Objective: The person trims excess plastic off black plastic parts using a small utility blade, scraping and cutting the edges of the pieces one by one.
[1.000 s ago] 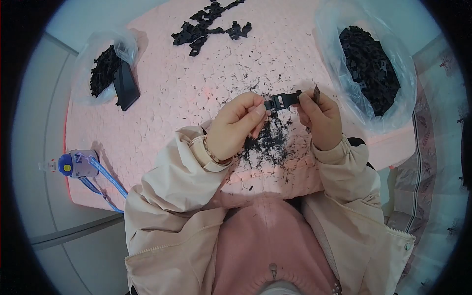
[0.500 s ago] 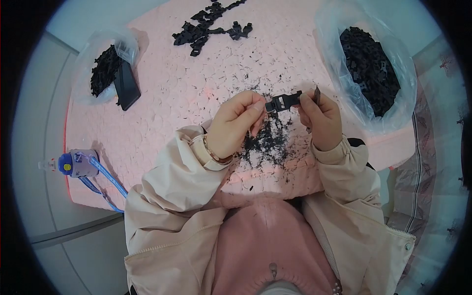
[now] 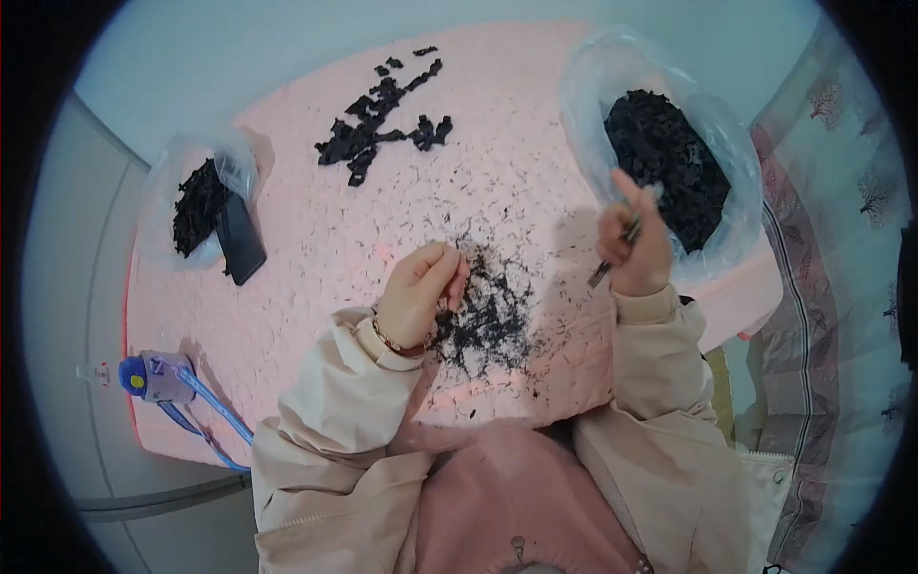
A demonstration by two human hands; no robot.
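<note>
My left hand (image 3: 417,295) is closed above the pink quilted cover, beside a pile of black shavings (image 3: 486,320); whatever its fingers may hold is hidden. At the near edge of the right plastic bag (image 3: 746,182), my right hand (image 3: 639,244) holds a thin dark blade-like tool (image 3: 600,275) under its curled fingers, with the index finger stretched toward the bag. Black plastic parts (image 3: 669,163) fill that bag. No buckle-like black piece shows between the hands.
Loose black parts (image 3: 368,129) lie at the back of the pink cover (image 3: 287,239). A smaller bag of black parts (image 3: 198,212) and a dark phone (image 3: 241,244) are at the left. Nearer stands a bottle (image 3: 163,377) with a blue strap.
My hands have parted. The black buckle-like piece no longer shows between them. My right hand has moved to the right bag, keeping the tool. The view has tilted up, so the table appears lower.
</note>
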